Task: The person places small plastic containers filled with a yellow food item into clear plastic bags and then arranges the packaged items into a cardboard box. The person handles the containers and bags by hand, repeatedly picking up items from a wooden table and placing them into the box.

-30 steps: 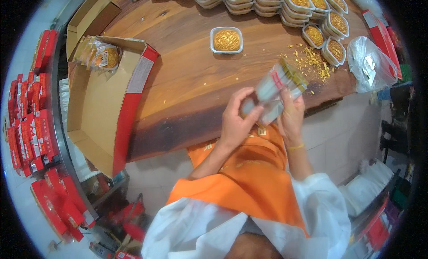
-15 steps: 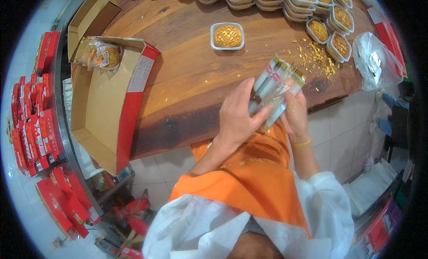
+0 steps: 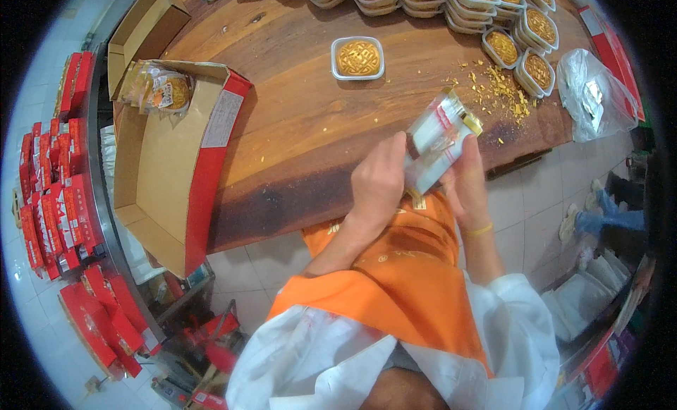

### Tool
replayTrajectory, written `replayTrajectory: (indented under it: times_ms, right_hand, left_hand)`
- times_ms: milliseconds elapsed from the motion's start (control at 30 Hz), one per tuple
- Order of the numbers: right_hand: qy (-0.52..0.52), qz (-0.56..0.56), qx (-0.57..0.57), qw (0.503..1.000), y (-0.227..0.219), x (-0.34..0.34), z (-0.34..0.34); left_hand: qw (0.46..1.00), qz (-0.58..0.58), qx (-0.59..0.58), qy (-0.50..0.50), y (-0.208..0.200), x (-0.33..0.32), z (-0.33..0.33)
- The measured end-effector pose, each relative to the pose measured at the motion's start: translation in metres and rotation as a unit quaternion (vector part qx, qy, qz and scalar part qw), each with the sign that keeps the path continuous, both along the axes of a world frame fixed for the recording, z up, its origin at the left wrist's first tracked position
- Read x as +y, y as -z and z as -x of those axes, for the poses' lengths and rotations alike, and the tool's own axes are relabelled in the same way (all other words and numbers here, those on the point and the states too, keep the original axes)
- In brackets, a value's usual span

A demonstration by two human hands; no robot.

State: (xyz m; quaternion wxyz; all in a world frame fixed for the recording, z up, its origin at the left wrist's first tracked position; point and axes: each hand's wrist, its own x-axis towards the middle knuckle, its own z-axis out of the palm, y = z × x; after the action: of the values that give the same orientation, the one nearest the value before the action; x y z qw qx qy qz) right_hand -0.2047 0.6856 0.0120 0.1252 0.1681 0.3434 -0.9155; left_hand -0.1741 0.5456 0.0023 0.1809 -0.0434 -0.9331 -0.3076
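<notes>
Half a second ago your left hand (image 3: 381, 176) was spread out over the packets (image 3: 437, 131); now its fingers are curled in narrow, gripping their left edge. Your right hand (image 3: 467, 188) keeps its hold on the right edge, thumb on the near side, the other fingers partly hidden. The packets, clear and pale with red marks and gold ends, lie closer together than the fan they made then; you have them tilted just above the near rim of the table (image 3: 282, 153). At 4 o'clock from them, another person's leg (image 3: 620, 221) shows more fully than before.

At 11 o'clock, the single tray (image 3: 339, 74) stays put, one golden cake (image 3: 358, 58) inside it. Between 12 and 1, stacked trays (image 3: 471, 21) carry cakes too. At 9 o'clock, the open box (image 3: 162, 163), red outside and bare brown inside, holds wrapped cakes (image 3: 168, 91) in its far left corner. Another box (image 3: 144, 28) stands beyond it, toward 10. Near 2, past loose crumbs (image 3: 502, 103), a clear bag (image 3: 577, 93) has something silvery in it.
</notes>
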Motion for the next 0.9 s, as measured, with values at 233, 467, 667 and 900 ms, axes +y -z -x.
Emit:
replayTrajectory:
  times_ms: [233, 467, 667, 900]
  right_hand:
    - [0.016, -0.1, 0.054, 0.993, 0.006, -0.011, -0.003]
    - [0.018, -0.127, 0.076, 0.989, 0.011, -0.009, -0.003]
    - [-0.02, -0.026, 0.039, 0.999, 0.002, -0.001, -0.002]
    - [-0.037, -0.016, 0.047, 0.998, -0.004, -0.002, 0.0]
  left_hand:
    - [0.999, -0.034, 0.027, -0.01, -0.001, 0.001, 0.003]
    - [0.949, -0.271, -0.157, -0.027, -0.005, -0.01, 0.003]
    - [0.61, -0.721, -0.326, 0.033, -0.002, -0.035, 0.013]
    - [0.597, -0.748, -0.288, 0.041, 0.011, -0.033, 0.009]
